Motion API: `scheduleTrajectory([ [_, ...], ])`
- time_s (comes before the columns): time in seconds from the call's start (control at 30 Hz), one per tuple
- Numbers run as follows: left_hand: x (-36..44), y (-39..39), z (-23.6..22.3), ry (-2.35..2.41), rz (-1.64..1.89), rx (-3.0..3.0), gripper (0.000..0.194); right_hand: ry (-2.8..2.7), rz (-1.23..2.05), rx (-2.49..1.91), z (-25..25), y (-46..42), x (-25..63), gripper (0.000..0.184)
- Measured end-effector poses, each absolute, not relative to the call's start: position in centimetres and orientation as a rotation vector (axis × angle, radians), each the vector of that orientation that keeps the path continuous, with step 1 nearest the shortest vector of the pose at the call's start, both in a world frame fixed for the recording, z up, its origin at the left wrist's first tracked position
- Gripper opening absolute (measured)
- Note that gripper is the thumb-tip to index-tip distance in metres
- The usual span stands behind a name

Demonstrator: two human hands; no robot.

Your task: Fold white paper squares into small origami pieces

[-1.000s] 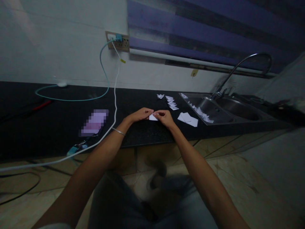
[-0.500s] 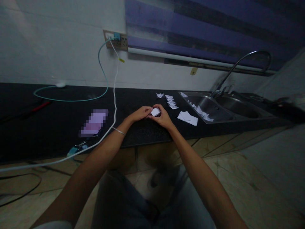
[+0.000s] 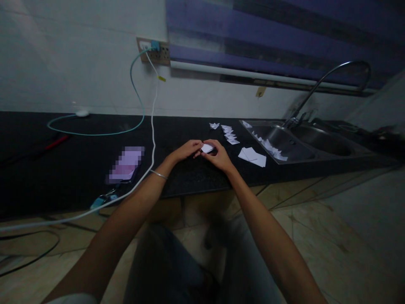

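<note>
A small folded piece of white paper (image 3: 207,147) is held between my two hands above the dark countertop (image 3: 196,181). My left hand (image 3: 190,150) pinches its left side, and my right hand (image 3: 218,155) curls around its right side with thumb below and fingers above. Just beyond my right hand lie a row of small folded paper boats (image 3: 230,135) and a single paper boat (image 3: 214,126). To the right is a loose stack of white paper sheets (image 3: 252,156).
More folded paper pieces (image 3: 268,147) line the left rim of the metal sink (image 3: 311,159), under a curved faucet (image 3: 319,84). On the left lie a phone with a blurred screen (image 3: 126,164) and a white cable (image 3: 153,139) crossing over the counter edge near my left forearm.
The paper has turned a little in my fingers, and my right hand's grip has shifted slightly. The whole view has moved slightly; the counter items stay in place.
</note>
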State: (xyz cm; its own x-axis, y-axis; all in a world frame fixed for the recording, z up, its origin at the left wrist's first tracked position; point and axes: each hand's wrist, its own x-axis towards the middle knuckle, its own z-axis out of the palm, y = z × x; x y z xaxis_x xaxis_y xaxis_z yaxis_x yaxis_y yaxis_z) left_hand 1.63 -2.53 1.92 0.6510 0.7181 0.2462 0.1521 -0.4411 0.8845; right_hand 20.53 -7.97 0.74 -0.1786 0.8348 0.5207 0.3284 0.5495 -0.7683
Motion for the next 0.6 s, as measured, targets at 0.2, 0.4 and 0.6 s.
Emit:
scheduleTrajectory([
  [0.2, 1.4, -1.2, 1.1, 0.678, 0.74, 1.875, 0.038, -1.661, 0.675, -0.985, 0.6, -7.8, 20.6, 0.042],
  [0.4, 1.1, -0.8, 0.9, 0.643, 0.74, 1.964, 0.04, -1.67, 0.544, -0.963, 0.1, -7.3, 20.7, 0.021],
  [0.6, 1.4, -0.7, 1.1, 0.61, 0.693, 2.045, 0.039, -1.646, 0.474, -0.987, -0.1, -6.7, 21.1, 0.017],
])
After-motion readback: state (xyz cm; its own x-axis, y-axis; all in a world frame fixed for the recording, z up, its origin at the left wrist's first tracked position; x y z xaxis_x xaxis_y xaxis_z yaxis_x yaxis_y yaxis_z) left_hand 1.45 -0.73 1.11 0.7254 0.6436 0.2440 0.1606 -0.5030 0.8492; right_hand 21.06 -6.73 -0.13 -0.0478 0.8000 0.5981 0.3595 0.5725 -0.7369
